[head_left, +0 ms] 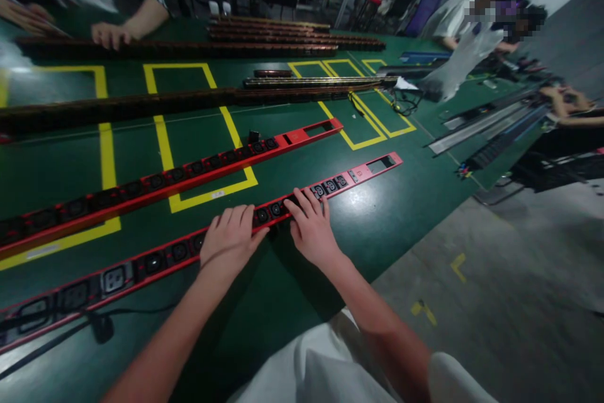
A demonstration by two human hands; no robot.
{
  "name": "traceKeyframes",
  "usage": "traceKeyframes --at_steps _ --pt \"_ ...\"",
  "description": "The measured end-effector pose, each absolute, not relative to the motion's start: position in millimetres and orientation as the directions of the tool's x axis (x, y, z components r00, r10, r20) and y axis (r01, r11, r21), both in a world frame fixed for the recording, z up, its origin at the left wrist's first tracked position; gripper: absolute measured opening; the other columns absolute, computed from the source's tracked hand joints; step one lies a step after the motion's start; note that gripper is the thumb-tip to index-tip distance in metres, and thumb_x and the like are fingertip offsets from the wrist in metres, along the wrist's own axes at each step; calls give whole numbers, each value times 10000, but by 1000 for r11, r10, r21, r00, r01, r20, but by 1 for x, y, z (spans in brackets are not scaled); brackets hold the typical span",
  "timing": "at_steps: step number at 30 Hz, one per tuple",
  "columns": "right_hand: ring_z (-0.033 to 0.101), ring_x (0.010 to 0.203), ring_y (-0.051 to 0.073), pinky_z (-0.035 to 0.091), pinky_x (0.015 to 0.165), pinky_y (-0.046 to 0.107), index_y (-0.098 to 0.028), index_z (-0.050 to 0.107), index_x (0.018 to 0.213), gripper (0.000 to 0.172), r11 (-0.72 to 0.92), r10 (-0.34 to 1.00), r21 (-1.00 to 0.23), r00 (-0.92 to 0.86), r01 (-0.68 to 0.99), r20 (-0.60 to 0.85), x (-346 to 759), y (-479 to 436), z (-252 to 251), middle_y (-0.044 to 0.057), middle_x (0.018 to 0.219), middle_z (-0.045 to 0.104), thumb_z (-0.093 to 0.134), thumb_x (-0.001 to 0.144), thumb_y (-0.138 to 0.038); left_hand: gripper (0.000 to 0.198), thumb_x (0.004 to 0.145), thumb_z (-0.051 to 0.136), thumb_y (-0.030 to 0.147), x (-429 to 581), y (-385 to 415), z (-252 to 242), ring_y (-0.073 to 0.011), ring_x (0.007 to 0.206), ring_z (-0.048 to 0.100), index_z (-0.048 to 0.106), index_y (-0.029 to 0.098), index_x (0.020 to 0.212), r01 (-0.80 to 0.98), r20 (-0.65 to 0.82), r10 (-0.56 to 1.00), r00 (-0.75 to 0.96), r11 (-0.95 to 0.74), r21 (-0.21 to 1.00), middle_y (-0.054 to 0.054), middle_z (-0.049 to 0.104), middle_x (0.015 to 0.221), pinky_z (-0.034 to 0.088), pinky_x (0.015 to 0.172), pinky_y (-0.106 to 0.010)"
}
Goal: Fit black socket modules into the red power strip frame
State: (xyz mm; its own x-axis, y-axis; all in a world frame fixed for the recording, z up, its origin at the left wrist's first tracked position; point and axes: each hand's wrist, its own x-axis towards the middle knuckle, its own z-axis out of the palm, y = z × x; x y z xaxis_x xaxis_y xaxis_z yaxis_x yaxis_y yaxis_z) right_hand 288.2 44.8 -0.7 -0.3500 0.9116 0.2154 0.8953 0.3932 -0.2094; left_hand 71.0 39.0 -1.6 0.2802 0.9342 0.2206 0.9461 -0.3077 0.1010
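White garment [302,365] foremost, left hand [229,236] and right hand [311,227] half-closed, both gripping one red socket strip [179,252] over the green table [377,214], second red strip [177,175] lying beyond, black cord [102,329] at the gripped strip's left portion.

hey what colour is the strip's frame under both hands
The frame is red, shown in the head view.

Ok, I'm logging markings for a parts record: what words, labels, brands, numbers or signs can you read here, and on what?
Nothing reads with certainty.
Near red strip: small mark by its right end, too blurred.
Far red strip: faint mark, too blurred.
Yellow tape: white labels, too small.
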Motion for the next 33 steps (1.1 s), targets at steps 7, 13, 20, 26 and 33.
traceKeyframes --at_steps 7,13,20,26,33 --pt "295 1525 265 134 1254 588 -243 561 1407 495 393 892 -188 -324 900 316 291 51 -16 93 1600 432 504 926 -140 490 989 476 416 80 39 4 -305 1036 595 591 96 1341 943 188 944 272 -300 145 -157 663 1252 424 806 -419" --pt "327 1512 264 155 1244 586 -240 589 1339 427 411 879 -212 -324 887 349 291 52 -14 96 1582 457 501 933 -141 488 982 486 396 78 38 6 -303 1038 586 580 91 1351 939 183 943 278 -307 157 -153 658 1245 414 819 -418" --pt "346 1506 266 171 1239 583 -245 602 1322 417 410 876 -214 -318 886 363 291 52 -15 93 1576 468 519 927 -142 483 977 496 388 78 38 5 -303 1030 576 573 90 1349 939 195 938 288 -316 133 -140 654 1243 417 816 -424" --pt "381 1496 223 132 1268 555 -224 578 1362 439 467 840 -201 -361 861 405 292 52 -14 73 1530 535 479 947 -121 482 979 493 373 79 37 7 -307 1044 575 567 87 1360 938 184 939 291 -317 138 -146 649 1254 424 821 -433" --pt "410 1483 202 202 1274 504 -187 551 1404 461 512 827 -245 -396 823 399 293 53 -13 84 1525 540 462 956 -126 493 981 477 365 78 37 8 -316 1058 582 561 83 1376 936 161 944 290 -315 161 -167 642 1266 431 828 -441"
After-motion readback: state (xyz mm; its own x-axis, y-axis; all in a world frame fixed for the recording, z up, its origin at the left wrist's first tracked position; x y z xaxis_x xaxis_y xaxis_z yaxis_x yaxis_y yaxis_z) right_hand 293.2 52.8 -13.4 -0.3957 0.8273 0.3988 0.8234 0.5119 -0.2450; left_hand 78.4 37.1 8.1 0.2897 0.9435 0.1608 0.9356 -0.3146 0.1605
